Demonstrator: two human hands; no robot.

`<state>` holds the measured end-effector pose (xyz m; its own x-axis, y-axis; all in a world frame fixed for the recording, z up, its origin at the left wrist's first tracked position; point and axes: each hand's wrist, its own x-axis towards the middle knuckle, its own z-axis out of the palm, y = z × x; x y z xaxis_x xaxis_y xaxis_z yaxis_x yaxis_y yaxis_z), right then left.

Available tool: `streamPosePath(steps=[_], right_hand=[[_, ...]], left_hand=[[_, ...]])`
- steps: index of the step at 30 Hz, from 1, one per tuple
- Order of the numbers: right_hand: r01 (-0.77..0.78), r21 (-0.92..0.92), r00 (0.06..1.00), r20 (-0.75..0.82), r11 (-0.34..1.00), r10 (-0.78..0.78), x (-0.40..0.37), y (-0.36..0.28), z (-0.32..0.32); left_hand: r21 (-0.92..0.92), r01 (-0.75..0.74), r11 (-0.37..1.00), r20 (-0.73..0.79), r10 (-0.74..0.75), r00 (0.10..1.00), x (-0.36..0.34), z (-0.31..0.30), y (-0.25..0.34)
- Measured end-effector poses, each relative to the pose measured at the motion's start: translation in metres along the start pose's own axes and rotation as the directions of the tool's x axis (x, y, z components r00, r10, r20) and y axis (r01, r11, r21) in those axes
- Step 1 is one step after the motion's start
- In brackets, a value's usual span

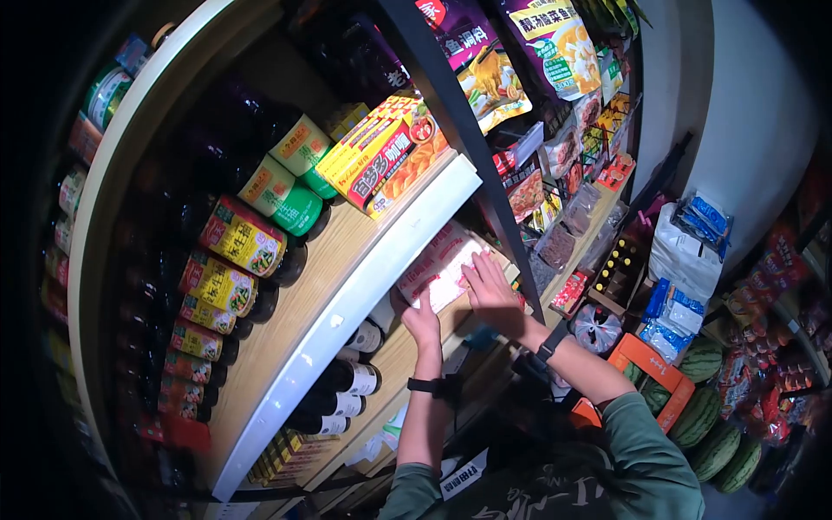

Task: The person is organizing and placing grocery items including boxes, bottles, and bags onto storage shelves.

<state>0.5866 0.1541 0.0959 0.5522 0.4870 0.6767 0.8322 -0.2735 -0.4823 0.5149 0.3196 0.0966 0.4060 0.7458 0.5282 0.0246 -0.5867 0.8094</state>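
A pink-and-white package [444, 267] with red print lies at the lower shelf, its top glaring in the light. My left hand [420, 322] grips its near left edge, thumb on top; the other fingers are partly hidden. On the package's right side my right hand [496, 293] rests with fingers stretched out and slightly apart. Dark bottles with white labels [357, 379] lie left of my left wrist on the same shelf level. Above the package, the upper shelf's white front edge [347, 316] runs diagonally.
Yellow-and-red curry boxes [386, 160] and several labelled bottles [245, 236] fill the upper shelf. A dark upright post [468, 130] stands right of it. Hanging pouches [555, 48] are beyond. On the floor to the right are watermelons [698, 420] and an orange crate [663, 381].
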Motion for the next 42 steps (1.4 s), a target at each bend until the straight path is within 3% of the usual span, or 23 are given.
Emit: streamPosePath(steps=[3,5,7,8,12,16,20,22,24,25,27,29,30,31,32,33,34,35,36,39,40,42], right_hand=[[0.026,0.072,0.989,0.143,0.997,-0.036,-0.053,0.004,0.016],[-0.076,0.361,0.985,0.17,0.93,0.015,-0.104,0.009,0.007],[-0.17,0.422,0.979,0.173,0.891,0.105,-0.135,0.006,-0.034],[-0.146,0.261,0.981,0.164,0.954,0.105,-0.141,0.003,-0.057],[-0.212,0.157,0.947,0.276,0.965,0.163,-0.168,0.026,-0.089],[-0.136,0.129,0.959,0.267,0.982,0.098,-0.133,0.013,-0.1],[0.116,0.163,0.98,0.142,0.98,-0.139,-0.052,-0.016,-0.066],[0.139,0.098,0.982,0.117,0.985,-0.151,-0.015,-0.03,-0.036],[0.184,-0.103,0.958,0.242,0.978,-0.155,0.011,-0.042,-0.011],[0.191,-0.097,0.953,0.255,0.977,-0.162,0.012,-0.039,0.009],[0.17,-0.259,0.944,0.32,0.951,-0.082,0.008,-0.036,0.041],[0.163,-0.264,0.928,0.367,0.951,-0.057,0.011,-0.035,0.043],[0.14,-0.272,0.918,0.397,0.952,-0.022,0.009,-0.032,0.044],[0.183,-0.316,0.911,0.41,0.931,-0.04,0.01,-0.028,0.044],[0.192,-0.317,0.907,0.419,0.929,-0.044,0.011,-0.026,0.042],[0.211,-0.321,0.896,0.441,0.923,-0.052,0.013,-0.026,0.04],[0.233,-0.325,0.886,0.459,0.917,-0.062,0.016,-0.026,0.039],[0.225,-0.329,0.886,0.461,0.917,-0.052,0.016,-0.025,0.042],[0.234,-0.329,0.886,0.46,0.915,-0.061,0.016,-0.023,0.045],[0.17,-0.152,0.892,0.443,0.974,-0.086,0.015,-0.017,0.04],[0.172,-0.156,0.893,0.442,0.973,-0.087,0.017,-0.012,0.034],[0.116,-0.259,0.956,0.29,0.959,-0.037,0.021,0.0,0.021]], left_hand=[[0.057,-0.033,0.998,0.002,0.033,0.999,0.0,-0.002,0.004],[0.043,-0.054,0.998,-0.09,0.058,0.994,-0.002,-0.005,0.01],[0.093,-0.101,0.991,-0.188,0.117,0.975,-0.004,-0.01,0.011],[0.085,-0.107,0.991,-0.191,0.122,0.974,0.0,-0.009,0.009],[0.018,-0.088,0.996,-0.278,0.09,0.956,0.016,-0.005,0.007],[0.277,-0.166,0.946,-0.128,0.208,0.97,0.031,-0.004,0.0],[0.152,0.026,0.988,-0.089,-0.013,0.996,0.02,-0.001,-0.006],[0.335,-0.149,0.931,0.009,0.155,0.988,0.011,-0.004,-0.007],[0.365,-0.195,0.91,0.016,0.203,0.979,0.007,-0.005,0.0],[0.372,-0.196,0.907,0.009,0.208,0.978,0.008,-0.006,0.002],[0.372,-0.168,0.913,-0.024,0.19,0.982,0.007,-0.009,0.0],[0.318,-0.143,0.937,-0.042,0.164,0.985,0.007,-0.008,0.003],[0.372,-0.175,0.912,-0.079,0.219,0.972,0.008,-0.008,0.006],[0.545,-0.011,0.839,0.111,-0.058,0.992,0.006,-0.011,0.009],[0.714,0.085,0.695,0.237,-0.354,0.905,0.005,-0.021,0.034],[0.712,0.095,0.696,0.231,-0.36,0.904,-0.003,-0.023,0.032],[0.649,-0.131,0.75,0.267,-0.062,0.962,-0.011,-0.024,0.032],[0.582,-0.364,0.727,0.275,0.245,0.93,-0.014,-0.024,0.03],[0.583,-0.361,0.728,0.265,0.249,0.931,-0.013,-0.024,0.028],[0.608,-0.273,0.746,0.414,-0.005,0.91,-0.006,-0.03,0.03],[0.605,-0.273,0.748,0.413,-0.001,0.911,-0.004,-0.034,0.032],[0.618,-0.267,0.739,0.451,-0.056,0.891,-0.006,-0.038,0.038]])
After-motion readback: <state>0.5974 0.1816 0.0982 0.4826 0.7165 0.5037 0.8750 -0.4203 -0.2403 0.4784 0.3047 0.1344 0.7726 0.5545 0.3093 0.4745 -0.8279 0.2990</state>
